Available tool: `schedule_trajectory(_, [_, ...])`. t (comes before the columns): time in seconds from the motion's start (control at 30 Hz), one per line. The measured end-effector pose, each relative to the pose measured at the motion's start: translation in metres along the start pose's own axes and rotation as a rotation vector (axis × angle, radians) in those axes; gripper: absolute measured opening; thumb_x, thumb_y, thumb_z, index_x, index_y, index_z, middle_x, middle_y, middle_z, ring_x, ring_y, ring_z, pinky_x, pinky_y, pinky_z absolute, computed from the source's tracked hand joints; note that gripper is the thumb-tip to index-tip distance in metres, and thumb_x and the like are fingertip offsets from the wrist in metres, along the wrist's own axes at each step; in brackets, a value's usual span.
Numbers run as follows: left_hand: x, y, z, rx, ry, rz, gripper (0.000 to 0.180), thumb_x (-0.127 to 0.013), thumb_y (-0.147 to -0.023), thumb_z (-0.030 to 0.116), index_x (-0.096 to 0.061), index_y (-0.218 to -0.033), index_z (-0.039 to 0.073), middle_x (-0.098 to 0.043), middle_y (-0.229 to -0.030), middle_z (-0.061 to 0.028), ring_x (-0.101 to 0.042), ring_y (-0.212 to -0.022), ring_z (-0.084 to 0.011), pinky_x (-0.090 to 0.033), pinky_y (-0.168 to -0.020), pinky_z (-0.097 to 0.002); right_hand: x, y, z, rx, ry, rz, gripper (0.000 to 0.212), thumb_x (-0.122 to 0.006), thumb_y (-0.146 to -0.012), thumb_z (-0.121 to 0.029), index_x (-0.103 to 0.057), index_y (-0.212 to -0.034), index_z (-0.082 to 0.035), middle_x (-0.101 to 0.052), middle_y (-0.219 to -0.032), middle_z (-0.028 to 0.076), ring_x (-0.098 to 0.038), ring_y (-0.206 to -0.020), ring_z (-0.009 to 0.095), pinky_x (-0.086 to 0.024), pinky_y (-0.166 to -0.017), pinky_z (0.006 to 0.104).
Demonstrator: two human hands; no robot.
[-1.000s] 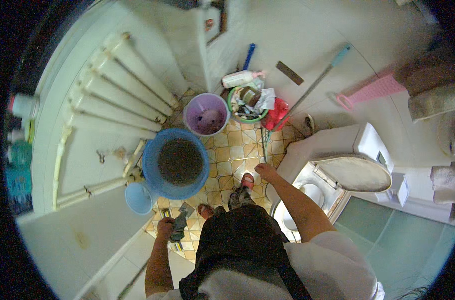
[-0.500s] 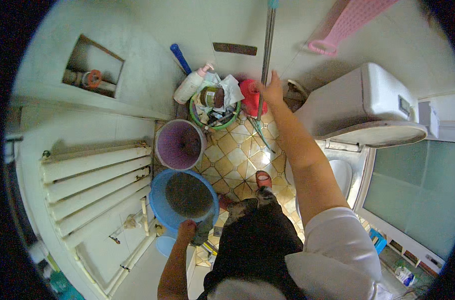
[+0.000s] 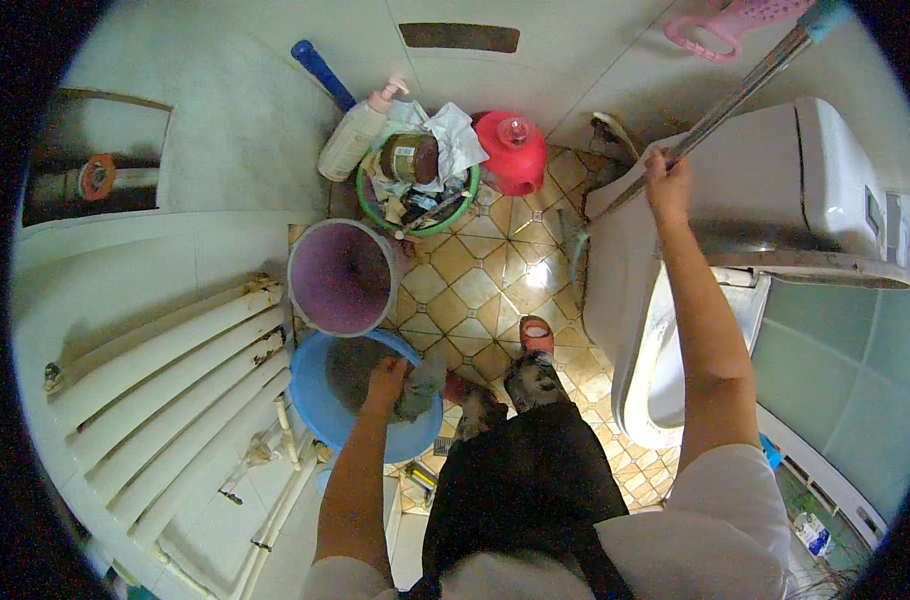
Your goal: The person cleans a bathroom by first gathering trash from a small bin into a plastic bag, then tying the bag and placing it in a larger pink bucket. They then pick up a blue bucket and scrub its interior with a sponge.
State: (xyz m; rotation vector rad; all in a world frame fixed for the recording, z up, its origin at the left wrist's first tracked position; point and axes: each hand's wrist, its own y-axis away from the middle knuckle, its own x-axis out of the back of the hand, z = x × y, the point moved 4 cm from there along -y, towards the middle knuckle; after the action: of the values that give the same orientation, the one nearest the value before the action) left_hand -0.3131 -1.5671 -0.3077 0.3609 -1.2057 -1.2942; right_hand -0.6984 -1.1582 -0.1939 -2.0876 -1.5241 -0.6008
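Observation:
My left hand [image 3: 385, 380] is closed on a wet-looking grey cloth [image 3: 422, 390], held over the right part of a blue basin [image 3: 310, 400] with dark water in it. On the other side, the fingers of my right hand [image 3: 667, 185] are wrapped round a long metal pole [image 3: 740, 95]. The pole slants from the upper right down to the left, across the side of the white toilet [image 3: 615, 290]. Thin greenish strands [image 3: 579, 250] hang at its lower end, too blurred to make out fully.
Behind the basin stands a purple bucket [image 3: 343, 277]. A full green-rimmed waste basket [image 3: 415, 228], a pump bottle [image 3: 355, 140] and a red plastic container [image 3: 515, 155] are by the far wall. A white radiator [image 3: 175, 400] runs along the left. Tiles [image 3: 475, 290] cover the floor.
My right hand has moved right with the pole, which has gone from nearly upright to slanted, over by the toilet. My left hand has carried the cloth forward over the basin. The view has shifted.

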Motion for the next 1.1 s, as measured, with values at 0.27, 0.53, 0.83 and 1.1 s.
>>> schedule_trajectory(0.27, [-0.041, -0.092, -0.043, 0.322, 0.912, -0.046, 0.044, -0.046, -0.078, 0.041, -0.051, -0.100, 0.004, -0.053, -0.094, -0.0108, -0.050, -0.086, -0.0231, -0.040, -0.067, -0.0382, -0.003, -0.014, -0.009, 0.076, -0.159, 0.140, 0.029, -0.059, -0.073, -0.016, -0.044, -0.092, 0.000, -0.049, -0.082, 0.007, -0.045, -0.071, 0.013, -0.038, -0.063, 0.0257])
schedule_trajectory(0.53, [-0.049, -0.135, -0.021, 0.152, 1.386, 0.040, 0.040, -0.037, -0.082, 0.036, -0.046, -0.105, 0.005, -0.050, -0.102, -0.0098, -0.049, -0.090, -0.0262, -0.041, -0.075, -0.0417, -0.024, 0.079, 0.001, 0.081, -0.186, 0.166, 0.028, -0.057, -0.074, -0.012, -0.042, -0.095, -0.002, -0.046, -0.090, 0.004, -0.044, -0.079, 0.013, -0.035, -0.074, 0.0231])
schedule_trajectory(0.83, [-0.009, -0.141, -0.091, 0.142, 1.724, 0.073, 0.034, -0.032, -0.084, 0.026, -0.046, -0.105, 0.004, -0.050, -0.101, -0.0114, -0.049, -0.090, -0.0287, -0.042, -0.074, -0.0441, -0.189, 0.177, 0.072, -0.259, -0.210, -0.511, 0.023, -0.055, -0.072, -0.017, -0.052, -0.090, -0.002, -0.058, -0.076, 0.010, -0.055, -0.070, 0.019, -0.043, -0.066, 0.0276])
schedule_trajectory(1.1, [0.027, -0.130, -0.124, 0.200, 1.422, 0.294, 0.033, -0.042, -0.082, 0.029, -0.047, -0.100, 0.001, -0.052, -0.096, -0.0127, -0.053, -0.083, -0.0295, -0.044, -0.070, -0.0450, -0.274, 0.178, 0.090, -0.339, -0.218, -0.603, 0.045, -0.057, -0.072, -0.029, -0.048, -0.099, 0.005, -0.056, -0.089, 0.016, -0.054, -0.082, 0.023, -0.042, -0.071, 0.0293])
